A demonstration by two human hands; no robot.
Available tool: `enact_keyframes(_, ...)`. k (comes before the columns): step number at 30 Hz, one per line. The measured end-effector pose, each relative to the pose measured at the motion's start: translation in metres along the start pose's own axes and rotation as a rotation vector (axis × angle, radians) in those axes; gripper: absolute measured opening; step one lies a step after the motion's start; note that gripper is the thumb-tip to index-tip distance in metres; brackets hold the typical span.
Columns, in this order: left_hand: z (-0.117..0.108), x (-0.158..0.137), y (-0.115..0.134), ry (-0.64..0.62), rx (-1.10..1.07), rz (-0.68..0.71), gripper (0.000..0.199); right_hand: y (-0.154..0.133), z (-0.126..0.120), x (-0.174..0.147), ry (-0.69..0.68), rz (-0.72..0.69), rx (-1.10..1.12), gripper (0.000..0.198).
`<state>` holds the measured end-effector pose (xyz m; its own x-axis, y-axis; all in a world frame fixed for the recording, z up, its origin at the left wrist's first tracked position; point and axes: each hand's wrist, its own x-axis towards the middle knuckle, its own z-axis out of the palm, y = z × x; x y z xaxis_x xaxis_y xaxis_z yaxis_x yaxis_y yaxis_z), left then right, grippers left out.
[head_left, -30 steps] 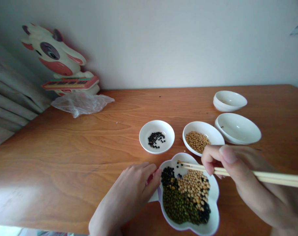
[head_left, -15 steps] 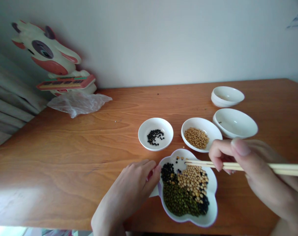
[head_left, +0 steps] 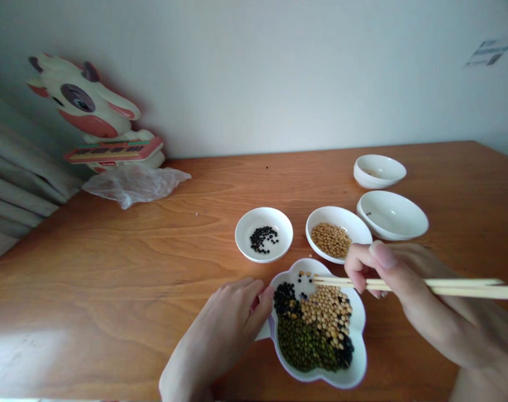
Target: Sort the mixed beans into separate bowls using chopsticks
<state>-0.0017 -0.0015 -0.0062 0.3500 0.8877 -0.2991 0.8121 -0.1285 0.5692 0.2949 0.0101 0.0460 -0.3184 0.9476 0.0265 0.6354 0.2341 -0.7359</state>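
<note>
My left hand [head_left: 233, 312] is closed on the left edge of a flower-shaped white dish [head_left: 358, 335], near its short handle. Inside the dish lie green mung beans [head_left: 304, 343], pale yellow soybeans [head_left: 327, 312] and black beans [head_left: 284, 298], partly mixed. My right hand [head_left: 408, 285] pinches a pair of wooden chopsticks [head_left: 446, 286]. Their tips are over the upper part of the dish, beside a few loose black beans. Whether a bean sits between the tips I cannot tell. Behind the dish stand a bowl of black beans [head_left: 264, 240] and a bowl of soybeans [head_left: 331, 240].
Two more white bowls stand at the back right, the nearer bowl [head_left: 398, 215] with dark specks and the farther bowl [head_left: 379, 172] with something small inside. A cow-shaped toy keyboard [head_left: 111, 151] leans at the back left behind a crumpled plastic bag [head_left: 139, 187].
The view has shifted slightly. The chopstick tips have moved only a little within the upper part of the dish, and the loose black beans near them lie differently. My left hand stays on the dish.
</note>
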Motion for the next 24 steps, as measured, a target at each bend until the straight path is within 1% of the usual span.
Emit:
enact_keyframes(4, 0.0, 0.0, 0.001, 0.011, -0.009, -0.003, 0.052, 0.0, 0.001, 0.0, 0.026, -0.01, -0.014, 0.057)
enact_keyframes(11, -0.002, -0.001, 0.004, 0.009, -0.02, 0.002, 0.052, -0.005, 0.002, 0.0, 0.007, -0.02, -0.032, 0.052)
enact_keyframes(14, -0.002, -0.001, 0.004, 0.011, -0.016, -0.012, 0.052, -0.008, 0.003, 0.003, 0.022, -0.068, -0.074, 0.05)
enact_keyframes(18, -0.002, 0.0, 0.003, 0.009, -0.005, -0.015, 0.053, -0.008, 0.006, 0.007, 0.061, -0.147, -0.189, 0.04)
enact_keyframes(21, -0.002, 0.0, 0.002, 0.005, -0.005, -0.014, 0.054, -0.01, 0.011, 0.012, 0.039, -0.131, -0.217, 0.038)
enact_keyframes(24, -0.002, 0.0, 0.002, 0.005, 0.001, -0.007, 0.054, -0.016, 0.016, 0.018, -0.024, -0.077, -0.215, 0.045)
